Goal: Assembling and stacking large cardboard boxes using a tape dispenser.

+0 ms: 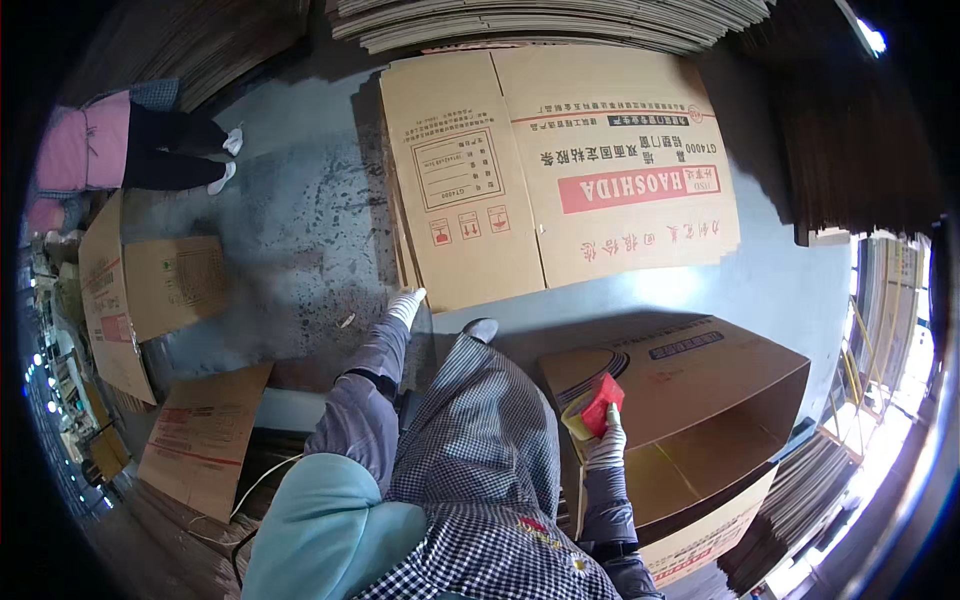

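Observation:
A stack of flat printed cartons (480, 250) lies in front of me. My left hand (405, 306), in a pale striped glove, is at the stack's near left corner, its fingers closed on the edge of a flat carton. On my right, my right hand (608, 446), also gloved, grips a red tape dispenser (600, 400) with a yellowish roll. It is held over the left end of an opened-out carton box (650, 375), whose open side faces right and toward me. The glove partly hides the dispenser's handle.
Tall piles of flat cardboard (560, 22) stand at the back, with more cardboard (810, 520) at the lower right. On the left are a part-folded carton (175, 285) and a flat sheet (205, 435). A person in pink (95, 145) stands at the far left.

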Demonstrator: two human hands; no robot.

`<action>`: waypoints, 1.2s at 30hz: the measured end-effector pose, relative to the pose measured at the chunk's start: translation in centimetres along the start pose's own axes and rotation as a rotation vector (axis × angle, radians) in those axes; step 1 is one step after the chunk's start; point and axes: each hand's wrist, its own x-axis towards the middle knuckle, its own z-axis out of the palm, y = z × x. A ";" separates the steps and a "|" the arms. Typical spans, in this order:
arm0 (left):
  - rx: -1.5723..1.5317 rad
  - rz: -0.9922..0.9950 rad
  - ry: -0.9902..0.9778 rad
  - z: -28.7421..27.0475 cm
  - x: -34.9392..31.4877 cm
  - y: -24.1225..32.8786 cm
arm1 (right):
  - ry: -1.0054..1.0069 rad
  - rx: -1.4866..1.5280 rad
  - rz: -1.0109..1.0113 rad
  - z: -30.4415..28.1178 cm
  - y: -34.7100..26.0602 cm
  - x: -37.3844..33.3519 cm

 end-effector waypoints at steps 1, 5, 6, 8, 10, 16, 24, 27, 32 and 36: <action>0.094 0.077 -0.008 -1.3 0.0 -1.7 | 0.010 0.022 -0.007 1.9 -0.6 -0.8; -0.016 0.018 -0.071 -2.7 -5.7 0.2 | 0.002 0.081 -0.129 1.2 -2.5 -3.9; 0.258 0.024 -0.063 -4.7 -4.9 -2.1 | -0.048 0.119 -0.106 1.9 -2.4 -4.3; 0.383 0.000 -0.016 -8.6 -4.5 -6.8 | -0.173 0.151 -0.117 2.2 -1.6 -4.5; 0.458 0.032 -0.054 -8.0 -6.4 -6.4 | -0.209 0.163 -0.174 1.3 -1.5 -5.4; 0.738 -0.070 -0.087 -12.3 -5.8 -10.2 | -0.224 0.174 -0.306 -2.0 -1.8 -4.5; 0.419 0.389 -0.057 -14.2 0.8 3.8 | -0.072 0.384 -0.508 -7.7 -2.0 -7.1; 0.818 0.528 -0.096 -15.4 6.6 11.0 | -0.068 0.479 -0.510 -7.0 0.4 -6.2; 0.508 0.709 -0.387 -8.1 0.0 26.9 | 0.052 0.686 -0.554 -8.9 7.2 -6.4; 0.145 0.809 -0.618 -5.6 -2.7 34.9 | -0.015 0.853 -0.563 -3.7 11.4 -7.6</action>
